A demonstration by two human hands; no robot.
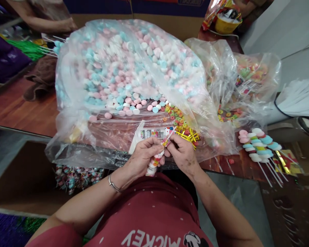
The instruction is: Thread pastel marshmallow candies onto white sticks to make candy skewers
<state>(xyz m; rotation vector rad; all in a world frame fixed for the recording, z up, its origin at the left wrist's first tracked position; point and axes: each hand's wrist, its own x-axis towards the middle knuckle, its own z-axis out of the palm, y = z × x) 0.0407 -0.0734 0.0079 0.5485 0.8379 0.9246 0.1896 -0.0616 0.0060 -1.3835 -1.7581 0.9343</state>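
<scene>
Wrapped skewer (157, 160) slanting just below centre of frame. Left hand (142, 153) pinching it midway; right hand (183, 153) pinching its upper end near stick (172, 132), grip partly hidden. Printed packets (154, 133) lying just above hands. Gold ties (189, 135) lying right of packets, beside candy rings (178, 116). Marshmallow bag (134, 58) filling upper centre. Marshmallow skewers (260, 144) resting at right.

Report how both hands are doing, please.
Left hand, right hand: both gripping wrapped candy. Gold strips lie just beyond right hand. Nothing visibly blocking.
</scene>
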